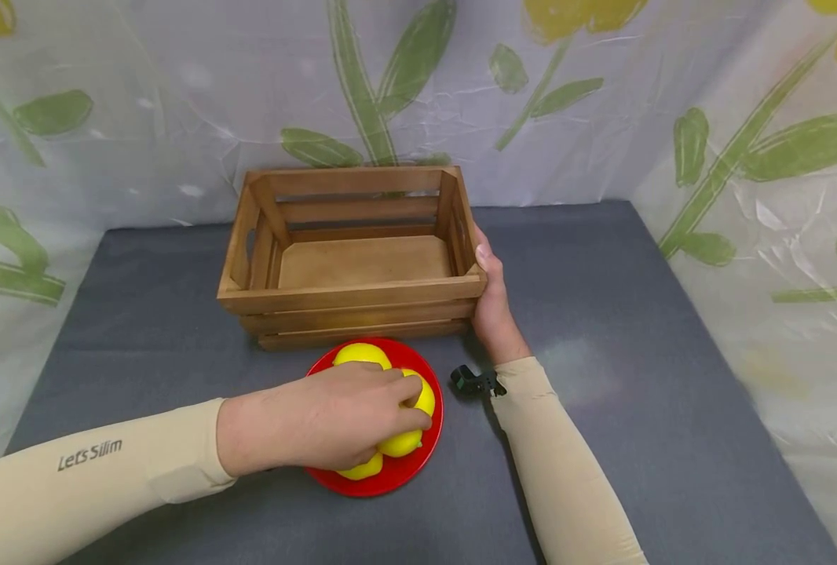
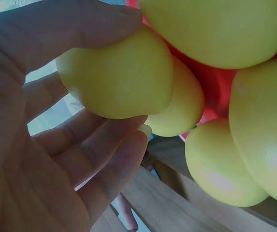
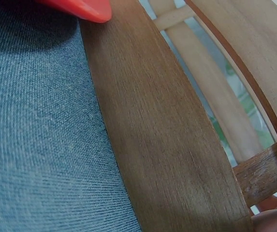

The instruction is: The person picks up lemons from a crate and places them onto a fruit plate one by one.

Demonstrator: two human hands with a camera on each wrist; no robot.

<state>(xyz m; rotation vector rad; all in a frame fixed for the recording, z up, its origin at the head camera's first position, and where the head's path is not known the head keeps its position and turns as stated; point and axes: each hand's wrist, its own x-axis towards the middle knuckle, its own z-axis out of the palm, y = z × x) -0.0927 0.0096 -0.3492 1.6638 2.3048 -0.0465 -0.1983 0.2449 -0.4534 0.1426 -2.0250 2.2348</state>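
Observation:
My left hand (image 1: 341,412) reaches over a red plate (image 1: 392,479) of yellow lemons. In the left wrist view its thumb and fingers pinch one lemon (image 2: 119,77) from either side. Several other lemons (image 2: 254,130) sit close beside it. From above, the hand hides part of the fruit, with one lemon (image 1: 362,355) showing at the plate's far side. My right hand (image 1: 495,306) grips the right end of a slatted wooden crate (image 1: 355,300), just below the top rim. In the right wrist view only a bit of that hand shows at the lower right corner.
The crate stands directly behind the plate, its bare floor (image 1: 365,263) visible. A dark grey cloth (image 1: 588,439) covers the table. Behind and to the right hangs a pale curtain (image 1: 199,102) with painted flowers. A small black device (image 1: 471,380) is on the right wrist.

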